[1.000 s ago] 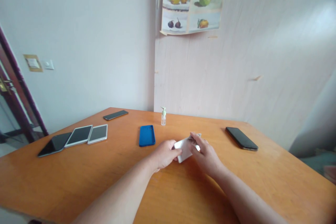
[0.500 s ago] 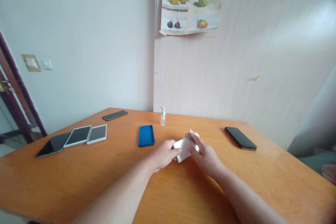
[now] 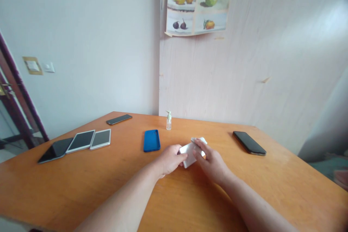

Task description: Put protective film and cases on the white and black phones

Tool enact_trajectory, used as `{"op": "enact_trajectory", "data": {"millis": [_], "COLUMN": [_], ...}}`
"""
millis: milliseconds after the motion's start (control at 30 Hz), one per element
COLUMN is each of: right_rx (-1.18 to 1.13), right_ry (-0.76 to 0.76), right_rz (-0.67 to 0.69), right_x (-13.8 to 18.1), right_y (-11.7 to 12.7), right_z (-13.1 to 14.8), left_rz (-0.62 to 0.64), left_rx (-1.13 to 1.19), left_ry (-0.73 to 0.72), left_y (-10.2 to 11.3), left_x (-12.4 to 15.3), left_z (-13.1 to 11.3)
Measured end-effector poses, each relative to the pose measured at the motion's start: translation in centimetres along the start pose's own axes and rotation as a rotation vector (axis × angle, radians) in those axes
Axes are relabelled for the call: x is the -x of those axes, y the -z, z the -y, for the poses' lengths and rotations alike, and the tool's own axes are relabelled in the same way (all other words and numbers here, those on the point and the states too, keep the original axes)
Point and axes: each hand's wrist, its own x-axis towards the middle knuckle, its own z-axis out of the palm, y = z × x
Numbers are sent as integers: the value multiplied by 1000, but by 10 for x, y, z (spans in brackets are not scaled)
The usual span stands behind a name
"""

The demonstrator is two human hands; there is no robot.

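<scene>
Your left hand [image 3: 170, 160] holds the near end of the flat white thing [image 3: 190, 157] in front of you, its long side slanting away right, where your right hand [image 3: 214, 161] touches it, gripping or not I can't tell.

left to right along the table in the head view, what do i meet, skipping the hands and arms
Dark-screened device, larger white-framed device, smaller white-framed device, far dark phone, blue phone case, pump bottle, held white object, black phone.
</scene>
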Motion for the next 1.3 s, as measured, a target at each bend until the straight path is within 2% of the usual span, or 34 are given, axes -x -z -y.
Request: {"op": "enact_trajectory", "data": {"millis": [167, 400, 633, 867, 1100, 1167, 1300], "right_rx": [-110, 11, -56, 63, -28, 9, 157], "right_ry": [96, -41, 93, -58, 155, 133, -45], "right_rz": [121, -49, 100, -38, 103, 63, -95], "right_x": [7, -1, 6, -2, 9, 5, -5], "right_y": [-4, -1, -5, 7, 0, 3, 13], "right_z": [19, -7, 14, -2, 29, 23, -4], "left_rz": [55, 16, 61, 31, 54, 44, 10], "left_rx": [85, 7, 50, -22, -34, -64, -200], "left_ry": [-82, 31, -76, 0, -161, -170, -117], "left_y": [0, -2, -1, -4, -4, -5, -6], "left_x": [1, 2, 2, 1, 4, 3, 1], "left_z": [1, -3, 0, 3, 0, 1, 6]}}
